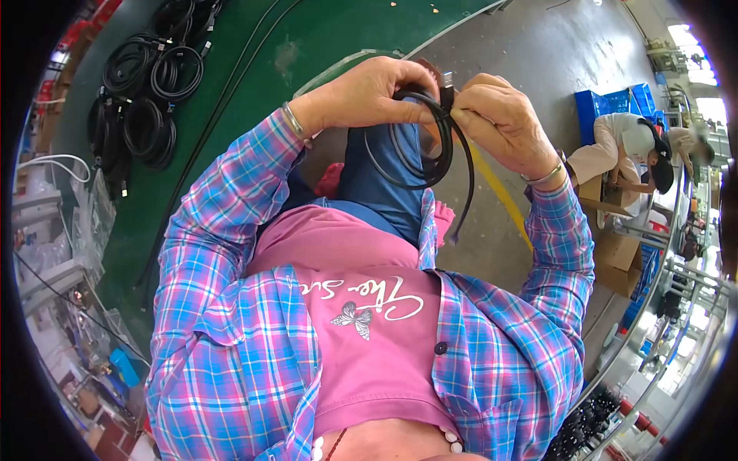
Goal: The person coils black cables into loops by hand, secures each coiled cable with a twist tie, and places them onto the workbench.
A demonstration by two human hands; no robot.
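Note:
A coil of black cable [440,170] hangs between my two hands, above my lap. My left hand [375,94] is closed round the top of the loops, thumb in front. At the coil's upper right, my right hand [500,123] pinches the cable with thumb and fingers; exactly what lies between the fingertips is hidden. A silver-tipped connector [447,80] points up between the hands. One loose length of cable dangles below my right hand.
Several coiled black cables [146,84] lie on the green surface [269,65] at upper left, beside long straight cables [223,92]. At right, a co-worker [626,154] bends near a cardboard box [619,261] and blue crates [603,107]. A yellow line [500,188] marks the grey floor.

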